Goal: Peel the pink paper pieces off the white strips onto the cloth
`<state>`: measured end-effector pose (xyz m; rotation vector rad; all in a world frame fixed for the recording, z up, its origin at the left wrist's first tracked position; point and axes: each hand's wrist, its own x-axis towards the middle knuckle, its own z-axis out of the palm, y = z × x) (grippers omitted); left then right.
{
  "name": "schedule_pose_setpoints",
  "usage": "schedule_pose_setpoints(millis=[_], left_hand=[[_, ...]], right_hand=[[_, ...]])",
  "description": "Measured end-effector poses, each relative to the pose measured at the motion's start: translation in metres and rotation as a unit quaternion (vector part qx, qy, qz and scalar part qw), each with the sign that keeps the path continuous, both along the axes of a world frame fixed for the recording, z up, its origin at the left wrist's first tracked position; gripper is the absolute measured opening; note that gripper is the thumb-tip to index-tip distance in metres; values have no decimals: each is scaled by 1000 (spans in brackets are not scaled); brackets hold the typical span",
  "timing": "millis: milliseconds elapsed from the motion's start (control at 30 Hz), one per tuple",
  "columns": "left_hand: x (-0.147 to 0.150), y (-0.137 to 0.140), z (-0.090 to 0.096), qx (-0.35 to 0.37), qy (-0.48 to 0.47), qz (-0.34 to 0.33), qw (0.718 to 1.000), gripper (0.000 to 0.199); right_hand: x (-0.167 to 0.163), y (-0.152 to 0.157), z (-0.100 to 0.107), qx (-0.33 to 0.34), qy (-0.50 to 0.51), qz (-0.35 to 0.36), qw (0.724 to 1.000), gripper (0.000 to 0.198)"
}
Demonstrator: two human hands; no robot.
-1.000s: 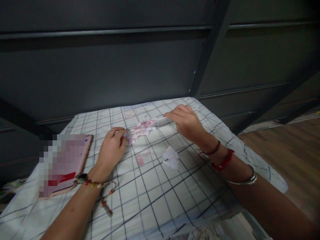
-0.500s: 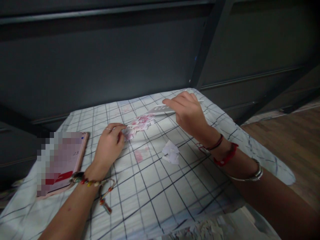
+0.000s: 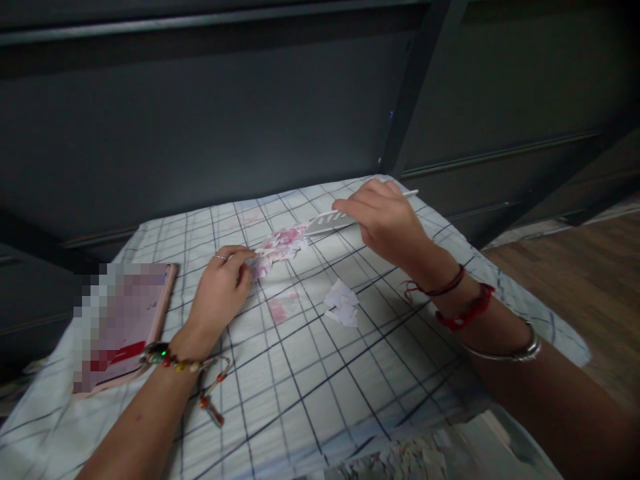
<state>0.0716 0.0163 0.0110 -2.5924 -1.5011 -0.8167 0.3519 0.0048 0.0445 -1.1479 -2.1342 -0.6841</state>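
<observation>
My left hand [image 3: 225, 283] is closed, its thumb and fingertips pinched at the left end of a ragged strip of pink-and-white paper scraps [image 3: 283, 245]. My right hand [image 3: 383, 223] grips a thin white flat tool with a row of slots [image 3: 330, 220]; its exact kind is unclear. The tool is tilted, its left tip meeting or just above the strip's right end, and its narrow end sticks out past my knuckles. Between my hands, nearer to me, lie white torn paper pieces [image 3: 343, 303] and a pinkish patch [image 3: 280, 309] on the cloth.
A white checked cloth [image 3: 300, 373] covers the table. At left lies a phone in a pink case [image 3: 133, 327], partly pixelated. A clear container with shredded paper [image 3: 400, 460] is at the near edge. Dark panels [image 3: 210, 127] rise behind the table, with wooden floor [image 3: 565, 267] at right.
My right hand has shifted slightly right with the slotted tool, drawing it back along the paper strip. My left hand has hardly moved.
</observation>
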Motion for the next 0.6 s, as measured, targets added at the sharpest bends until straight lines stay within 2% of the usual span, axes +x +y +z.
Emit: schedule_pose_setpoints(millis=[200,367,600], left_hand=[[-1,1,-2,-2,-4,-1,1000,32],[-1,0,-1,-6,-2,0,1000,32],[-1,0,-1,4,-11,-8,1000,32]], right_hand=[[4,0,2,-41,-22,20,999,34],[4,-2,3,-18,3,14,1000,36],[4,-3,3,-23,-31,13,999,34]])
